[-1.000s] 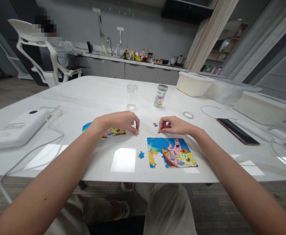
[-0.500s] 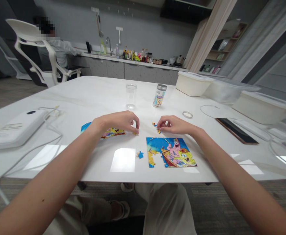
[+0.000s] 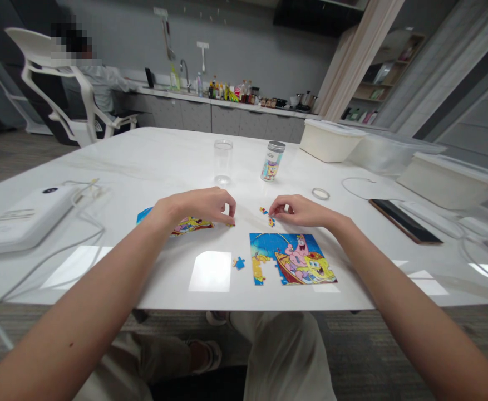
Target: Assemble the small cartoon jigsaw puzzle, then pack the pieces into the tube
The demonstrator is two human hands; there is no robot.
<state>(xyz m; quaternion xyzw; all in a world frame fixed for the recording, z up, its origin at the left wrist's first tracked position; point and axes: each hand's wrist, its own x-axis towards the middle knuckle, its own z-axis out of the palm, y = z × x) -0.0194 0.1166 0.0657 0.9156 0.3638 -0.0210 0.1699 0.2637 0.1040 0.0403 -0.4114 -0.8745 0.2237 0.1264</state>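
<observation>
My left hand (image 3: 216,206) is closed in a pinch at the table, with a small puzzle piece (image 3: 231,225) partly showing under its fingertips. My right hand (image 3: 291,210) has its fingers curled together beside two small pieces. One yellow and blue puzzle piece (image 3: 271,222) lies just below its thumb; the other small piece (image 3: 264,210) is left of the fingertips. Whether the fingers grip anything is hidden. In front lies a partly assembled cartoon puzzle (image 3: 306,259) with a gap at its lower left. A blue loose piece (image 3: 238,263) lies left of it.
A printed cartoon picture (image 3: 193,224) is partly under my left forearm. Behind stand a clear jar (image 3: 223,161) and a lidded cartoon tin (image 3: 272,161), with a ring (image 3: 320,194) nearby. A phone (image 3: 404,221) and bins (image 3: 331,142) are right; a white device (image 3: 26,217) with cables is left.
The right fingertips have drawn slightly back from the lower small piece, which now shows more fully. The left hand has shifted only a little. The assembled puzzle looks the same.
</observation>
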